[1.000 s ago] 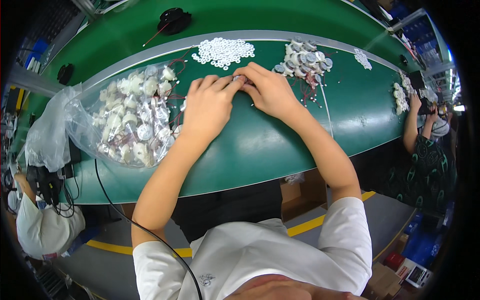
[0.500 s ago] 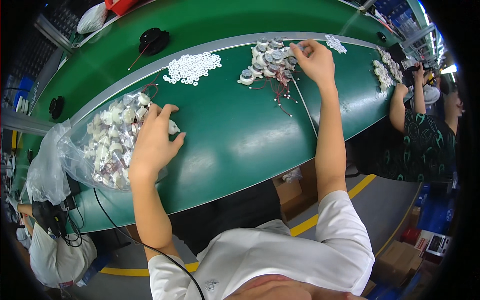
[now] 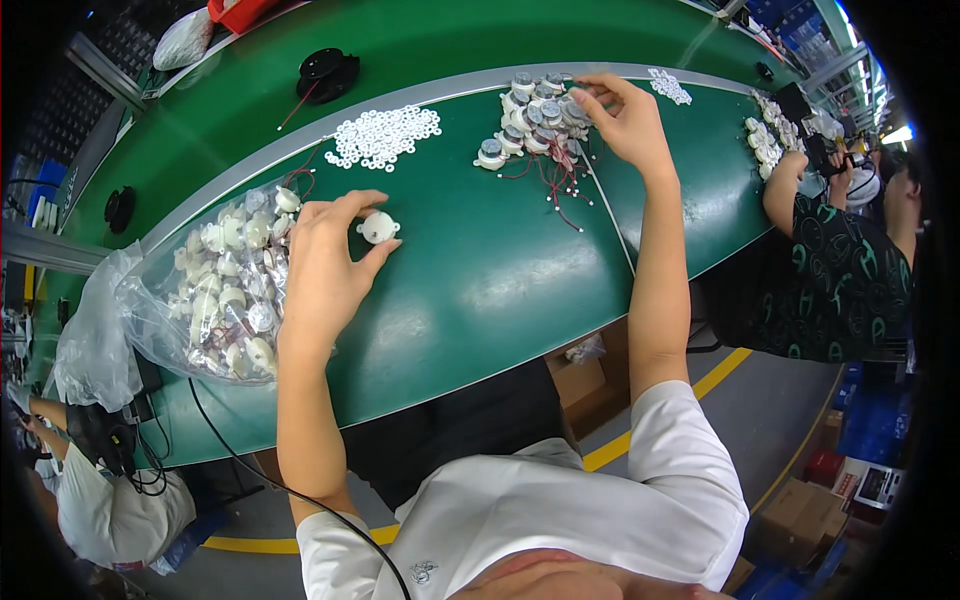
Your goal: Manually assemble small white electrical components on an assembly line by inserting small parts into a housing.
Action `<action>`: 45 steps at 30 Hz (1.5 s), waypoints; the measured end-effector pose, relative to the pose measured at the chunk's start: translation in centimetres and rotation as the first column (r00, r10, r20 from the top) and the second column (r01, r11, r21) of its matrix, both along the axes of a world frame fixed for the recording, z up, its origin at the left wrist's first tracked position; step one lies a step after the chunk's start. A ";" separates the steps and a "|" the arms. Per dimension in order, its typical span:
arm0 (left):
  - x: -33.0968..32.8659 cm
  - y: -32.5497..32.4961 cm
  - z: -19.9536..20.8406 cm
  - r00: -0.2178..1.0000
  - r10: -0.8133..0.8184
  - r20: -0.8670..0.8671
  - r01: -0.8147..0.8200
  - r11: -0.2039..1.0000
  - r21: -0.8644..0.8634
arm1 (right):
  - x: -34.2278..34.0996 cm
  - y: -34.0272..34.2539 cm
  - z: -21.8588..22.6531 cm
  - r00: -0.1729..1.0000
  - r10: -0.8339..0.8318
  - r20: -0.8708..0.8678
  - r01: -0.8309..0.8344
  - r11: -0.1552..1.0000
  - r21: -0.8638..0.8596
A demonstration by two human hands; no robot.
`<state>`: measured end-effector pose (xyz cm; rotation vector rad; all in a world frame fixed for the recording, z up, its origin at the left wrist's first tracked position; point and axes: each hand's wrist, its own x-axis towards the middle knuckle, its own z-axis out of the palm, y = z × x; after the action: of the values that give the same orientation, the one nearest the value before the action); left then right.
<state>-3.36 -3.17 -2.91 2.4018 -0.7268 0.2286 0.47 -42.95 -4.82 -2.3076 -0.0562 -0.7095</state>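
Observation:
Between the thumb and fingers of my left hand (image 3: 335,250) is a small round white motor (image 3: 379,228) with side tabs, held just above the bench. Beside that hand lies a clear plastic bag (image 3: 150,290) full of similar white motors (image 3: 232,233). My right hand (image 3: 628,118) is at the right edge of a heap of motors (image 3: 535,118), which have grey metal caps and dark red leads ending in small white plugs. Its thumb and index finger are slightly apart by the heap's upper right motors, and nothing clearly shows gripped between them.
White rings (image 3: 383,138) lie piled left of the heap, with a smaller white pile (image 3: 670,87) to its right. A black round part (image 3: 327,75) with a red lead sits on the green belt (image 3: 430,55). A black cable crosses my left arm. Other people work at both sides.
My left hand has moved right, away from the bag, bringing the white motor with it. My right hand has shifted slightly left at the heap. The black round part has moved right along the belt.

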 end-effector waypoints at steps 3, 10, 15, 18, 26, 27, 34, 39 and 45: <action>-0.2 -0.8 -0.2 0.998 0.066 -0.002 -0.066 0.995 -0.069 | 0.6 0.5 0.1 0.977 -0.035 0.210 0.022 0.998 0.063; -0.8 -3.8 -2.6 0.998 -0.056 0.002 0.053 0.917 -0.394 | -0.7 7.1 0.5 0.872 0.276 0.404 -0.282 0.958 -0.046; 0.8 -3.7 -4.6 0.977 -0.073 0.200 0.146 0.914 -0.379 | -2.8 14.8 -2.5 0.690 0.724 0.011 -0.700 0.663 0.267; 0.7 -3.7 -4.6 0.989 -0.065 0.129 0.108 0.925 -0.364 | -3.2 15.7 -3.3 0.661 0.717 -0.221 -0.454 0.617 0.642; 1.9 -3.0 -6.0 0.978 0.186 0.089 -0.171 0.972 -0.159 | -2.6 14.3 -2.8 0.764 0.626 -0.156 -0.412 0.659 0.629; 1.9 -3.1 -6.2 0.979 0.191 0.076 -0.178 0.973 -0.148 | -2.6 14.3 -2.9 0.743 0.649 -0.163 -0.406 0.631 0.661; 2.4 -3.5 -6.1 0.983 0.125 0.133 -0.118 0.991 -0.060 | -1.9 13.3 -3.3 0.556 0.829 0.056 -0.327 0.156 0.932; 2.5 -3.3 -5.7 0.994 0.079 0.075 -0.073 0.994 -0.082 | -1.5 13.4 -2.9 0.559 0.738 0.378 -0.225 -0.304 0.926; 1.4 -4.0 -5.5 0.998 -0.060 -0.033 0.051 0.974 -0.222 | -1.6 14.2 -4.3 0.772 0.613 -0.165 -0.341 0.620 0.707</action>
<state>-1.99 -7.18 -8.37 2.1662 -0.7100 0.2256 -1.12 -28.78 -9.09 -1.5878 -0.2177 0.0591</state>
